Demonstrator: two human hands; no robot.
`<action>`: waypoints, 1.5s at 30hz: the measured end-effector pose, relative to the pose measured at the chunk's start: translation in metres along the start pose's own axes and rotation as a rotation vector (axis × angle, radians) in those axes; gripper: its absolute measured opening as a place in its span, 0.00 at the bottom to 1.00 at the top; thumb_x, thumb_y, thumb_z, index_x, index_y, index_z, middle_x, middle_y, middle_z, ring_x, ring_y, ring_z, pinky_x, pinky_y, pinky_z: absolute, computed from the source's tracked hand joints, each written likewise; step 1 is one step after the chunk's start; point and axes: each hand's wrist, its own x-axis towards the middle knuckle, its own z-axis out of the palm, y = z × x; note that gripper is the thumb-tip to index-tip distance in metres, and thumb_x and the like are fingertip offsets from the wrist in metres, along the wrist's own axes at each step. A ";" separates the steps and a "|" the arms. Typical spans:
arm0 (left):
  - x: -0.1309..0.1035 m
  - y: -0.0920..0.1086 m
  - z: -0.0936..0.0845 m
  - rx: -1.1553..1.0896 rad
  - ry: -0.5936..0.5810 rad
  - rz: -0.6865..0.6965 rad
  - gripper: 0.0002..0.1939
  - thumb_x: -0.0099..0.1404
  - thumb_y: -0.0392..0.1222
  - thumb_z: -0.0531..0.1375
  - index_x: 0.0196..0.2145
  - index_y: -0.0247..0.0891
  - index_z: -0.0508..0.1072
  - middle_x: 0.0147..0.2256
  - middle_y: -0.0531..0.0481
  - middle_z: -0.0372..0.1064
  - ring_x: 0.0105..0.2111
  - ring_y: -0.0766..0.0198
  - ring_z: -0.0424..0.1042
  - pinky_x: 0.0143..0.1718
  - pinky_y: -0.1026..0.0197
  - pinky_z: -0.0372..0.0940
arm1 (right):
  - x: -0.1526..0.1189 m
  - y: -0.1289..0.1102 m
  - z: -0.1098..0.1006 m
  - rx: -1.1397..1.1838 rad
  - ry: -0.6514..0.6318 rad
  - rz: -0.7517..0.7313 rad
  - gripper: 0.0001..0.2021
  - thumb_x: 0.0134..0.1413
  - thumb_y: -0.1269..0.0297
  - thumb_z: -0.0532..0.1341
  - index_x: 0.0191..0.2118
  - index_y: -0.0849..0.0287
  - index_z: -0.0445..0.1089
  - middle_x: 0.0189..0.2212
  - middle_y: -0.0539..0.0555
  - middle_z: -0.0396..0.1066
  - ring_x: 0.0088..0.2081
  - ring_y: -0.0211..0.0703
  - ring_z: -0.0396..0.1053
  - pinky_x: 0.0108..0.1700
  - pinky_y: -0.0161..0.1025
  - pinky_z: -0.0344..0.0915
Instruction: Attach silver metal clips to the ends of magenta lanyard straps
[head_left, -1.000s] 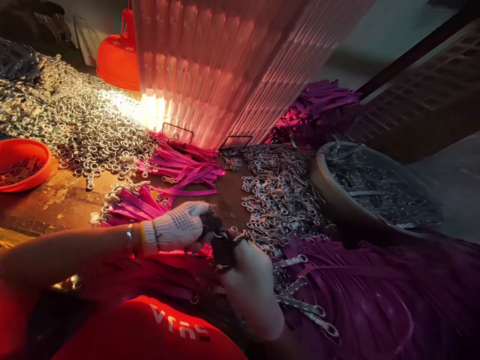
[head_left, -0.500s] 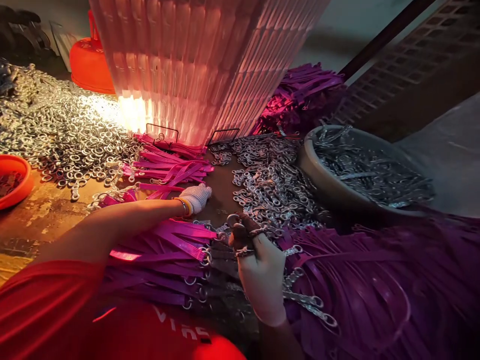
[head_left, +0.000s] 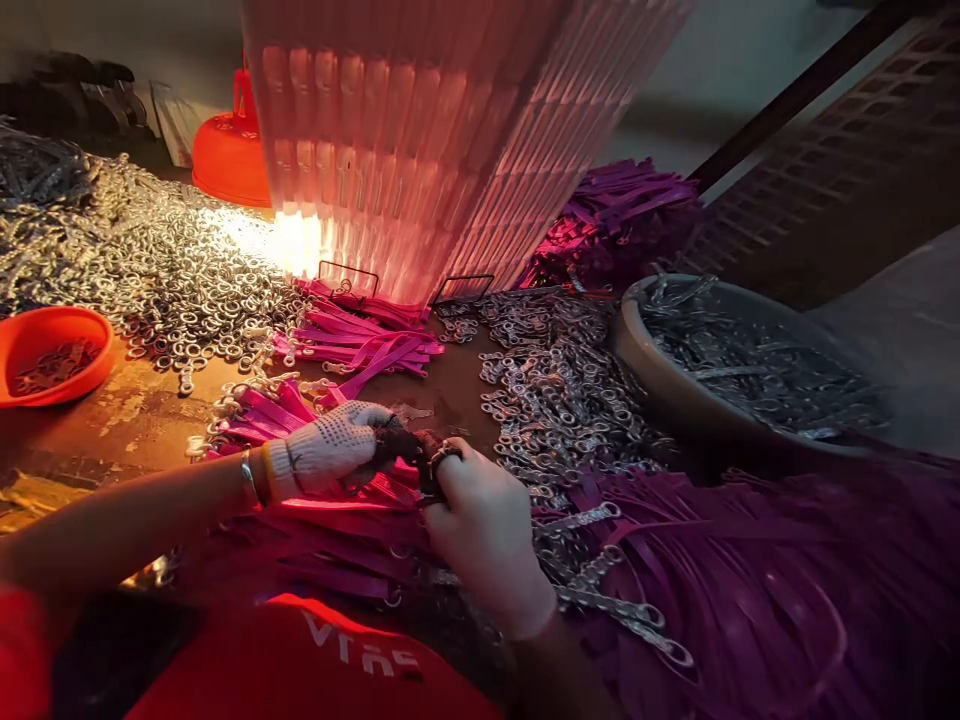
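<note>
In the head view, your left hand (head_left: 330, 447) and right hand (head_left: 487, 520) meet at dark fingertips, both curled closed, though what they pinch is too dark to tell. Just below them lie narrow, flat magenta straps (head_left: 322, 548), with metal rings at some right-hand ends. The strap bundle (head_left: 266, 412) on the table (head_left: 120, 425) to your left carries metal end pieces and looks finished, while the heaped chain links (head_left: 551, 395) beyond your right hand suggest plenty is left.

This was a workshop: metal links (head_left: 191, 290) lay heaped at left, purple straps (head_left: 720, 610) lower right, a red lamp (head_left: 231, 160) upper left.
</note>
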 end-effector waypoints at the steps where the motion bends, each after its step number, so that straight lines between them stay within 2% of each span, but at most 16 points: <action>1: -0.003 -0.002 0.002 0.056 0.017 0.026 0.14 0.65 0.48 0.57 0.25 0.37 0.65 0.15 0.58 0.56 0.13 0.72 0.54 0.13 0.68 0.49 | -0.001 -0.004 -0.004 -0.045 0.003 -0.036 0.10 0.38 0.78 0.54 0.24 0.57 0.67 0.27 0.54 0.69 0.26 0.40 0.59 0.28 0.39 0.49; 4: -0.009 -0.007 0.006 0.275 0.101 0.197 0.13 0.63 0.44 0.60 0.24 0.35 0.65 0.19 0.57 0.60 0.19 0.73 0.57 0.19 0.69 0.51 | -0.005 -0.011 -0.012 -0.170 0.047 -0.113 0.10 0.41 0.80 0.55 0.23 0.57 0.66 0.27 0.56 0.70 0.26 0.41 0.58 0.29 0.40 0.47; 6: -0.012 -0.009 0.010 0.305 0.131 0.272 0.15 0.62 0.46 0.61 0.25 0.35 0.65 0.21 0.56 0.61 0.21 0.73 0.58 0.21 0.69 0.52 | -0.009 -0.014 -0.016 -0.213 0.072 -0.137 0.10 0.43 0.80 0.55 0.22 0.57 0.65 0.27 0.57 0.69 0.26 0.42 0.58 0.29 0.40 0.46; 10: -0.020 -0.010 0.016 0.106 0.076 0.197 0.19 0.66 0.55 0.58 0.26 0.36 0.64 0.18 0.59 0.58 0.17 0.73 0.55 0.18 0.68 0.50 | -0.013 -0.015 -0.019 -0.068 0.034 -0.093 0.13 0.39 0.81 0.53 0.28 0.58 0.68 0.26 0.54 0.68 0.25 0.41 0.58 0.28 0.39 0.47; 12: -0.023 -0.007 0.016 0.104 0.078 0.210 0.20 0.66 0.55 0.57 0.27 0.36 0.64 0.18 0.59 0.57 0.17 0.73 0.55 0.18 0.69 0.50 | -0.012 -0.016 -0.018 0.014 0.031 -0.060 0.15 0.36 0.80 0.52 0.31 0.58 0.69 0.25 0.53 0.68 0.25 0.40 0.58 0.28 0.39 0.48; 15: -0.024 -0.004 0.013 0.274 0.102 0.287 0.17 0.66 0.50 0.58 0.26 0.35 0.65 0.20 0.57 0.60 0.20 0.72 0.57 0.20 0.69 0.51 | -0.010 -0.019 -0.016 -0.072 0.066 -0.054 0.12 0.40 0.79 0.53 0.30 0.58 0.69 0.26 0.54 0.68 0.25 0.41 0.59 0.28 0.40 0.48; 20: -0.022 -0.014 0.006 0.769 0.166 0.424 0.13 0.67 0.44 0.56 0.28 0.35 0.69 0.23 0.51 0.66 0.23 0.67 0.62 0.25 0.65 0.52 | -0.006 -0.019 -0.008 -0.125 0.060 -0.094 0.12 0.46 0.79 0.54 0.32 0.58 0.71 0.28 0.55 0.70 0.26 0.42 0.60 0.29 0.40 0.49; 22: -0.021 -0.023 0.003 0.787 0.153 0.443 0.09 0.66 0.40 0.56 0.32 0.33 0.73 0.28 0.48 0.70 0.26 0.64 0.66 0.28 0.64 0.56 | -0.006 -0.018 -0.007 -0.075 0.048 -0.045 0.13 0.45 0.79 0.53 0.33 0.57 0.70 0.25 0.54 0.68 0.25 0.42 0.60 0.28 0.39 0.50; 24: -0.020 -0.031 0.000 0.598 0.093 0.415 0.10 0.66 0.37 0.54 0.37 0.33 0.75 0.30 0.47 0.73 0.28 0.64 0.68 0.30 0.64 0.59 | -0.007 -0.019 -0.008 -0.021 0.007 -0.003 0.13 0.44 0.78 0.52 0.32 0.56 0.69 0.26 0.54 0.69 0.26 0.43 0.61 0.29 0.39 0.52; 27: -0.024 -0.037 -0.003 0.358 0.078 0.341 0.11 0.67 0.36 0.53 0.38 0.32 0.76 0.29 0.50 0.73 0.26 0.68 0.67 0.29 0.67 0.60 | -0.006 -0.023 -0.013 0.020 -0.165 0.023 0.12 0.42 0.78 0.53 0.31 0.56 0.67 0.29 0.56 0.71 0.29 0.44 0.64 0.30 0.38 0.53; 30: -0.029 -0.042 0.000 0.410 0.177 0.389 0.09 0.66 0.34 0.55 0.34 0.32 0.75 0.31 0.49 0.75 0.30 0.66 0.69 0.32 0.66 0.61 | -0.002 -0.026 -0.016 0.003 -0.340 0.070 0.10 0.41 0.77 0.54 0.29 0.57 0.66 0.23 0.54 0.71 0.25 0.44 0.64 0.28 0.39 0.48; 32: -0.032 -0.047 0.003 0.482 0.225 0.432 0.09 0.65 0.33 0.54 0.33 0.33 0.75 0.32 0.49 0.75 0.31 0.65 0.70 0.34 0.65 0.61 | -0.002 -0.026 -0.012 -0.020 -0.384 0.077 0.09 0.41 0.77 0.54 0.30 0.58 0.67 0.21 0.53 0.70 0.23 0.43 0.64 0.27 0.40 0.44; 35: -0.037 -0.053 0.006 0.582 0.261 0.454 0.09 0.64 0.31 0.55 0.33 0.33 0.76 0.32 0.49 0.75 0.32 0.64 0.70 0.35 0.64 0.61 | -0.006 -0.027 -0.003 -0.058 -0.320 -0.013 0.07 0.41 0.75 0.55 0.29 0.60 0.67 0.18 0.54 0.69 0.20 0.42 0.62 0.26 0.41 0.41; 39: -0.040 -0.056 0.006 0.636 0.226 0.405 0.09 0.63 0.31 0.55 0.30 0.33 0.74 0.28 0.50 0.73 0.28 0.66 0.67 0.31 0.64 0.57 | -0.019 -0.032 0.008 -0.116 -0.132 -0.172 0.06 0.37 0.75 0.55 0.25 0.59 0.65 0.15 0.53 0.66 0.17 0.40 0.59 0.26 0.41 0.39; 42: -0.038 -0.054 0.006 0.660 0.208 0.402 0.09 0.63 0.31 0.54 0.27 0.34 0.71 0.25 0.52 0.70 0.25 0.67 0.64 0.29 0.64 0.55 | -0.024 -0.036 0.013 -0.149 -0.006 -0.212 0.06 0.36 0.75 0.54 0.23 0.58 0.64 0.14 0.52 0.65 0.17 0.40 0.57 0.27 0.41 0.39; 45: -0.036 -0.048 0.007 0.679 0.205 0.412 0.08 0.62 0.30 0.54 0.28 0.34 0.71 0.27 0.51 0.71 0.27 0.67 0.65 0.31 0.64 0.57 | -0.024 -0.038 0.016 -0.142 0.045 -0.206 0.06 0.39 0.76 0.54 0.23 0.57 0.63 0.14 0.52 0.64 0.17 0.39 0.56 0.27 0.41 0.39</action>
